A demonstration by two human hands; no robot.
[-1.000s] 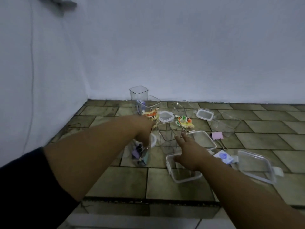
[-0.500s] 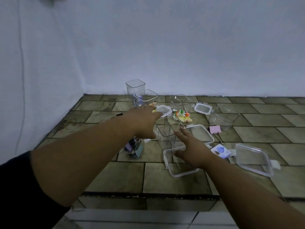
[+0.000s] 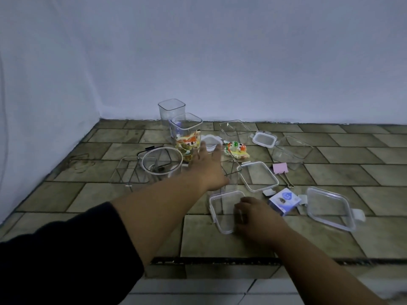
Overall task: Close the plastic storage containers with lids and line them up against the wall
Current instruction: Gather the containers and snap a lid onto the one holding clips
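Note:
Several clear plastic containers and lids lie scattered on the tiled floor. My left hand reaches forward with fingers spread, its fingertips at a small white lid. It passes over a clear square container. My right hand has its fingers curled on the right edge of a clear lid lying flat. A tall empty container stands near the wall. In front of it, a container holds snack packets. A round container stands to the left.
Another square lid, a small lid and a large lid lie to the right. Two empty containers, a snack packet, a pink binder clip and a blue box lie among them. A floor step edge runs close in front.
My left hand has moved from the round container on the left forward and right to the small white lid. My right hand has slid back along the clear lid and curled.

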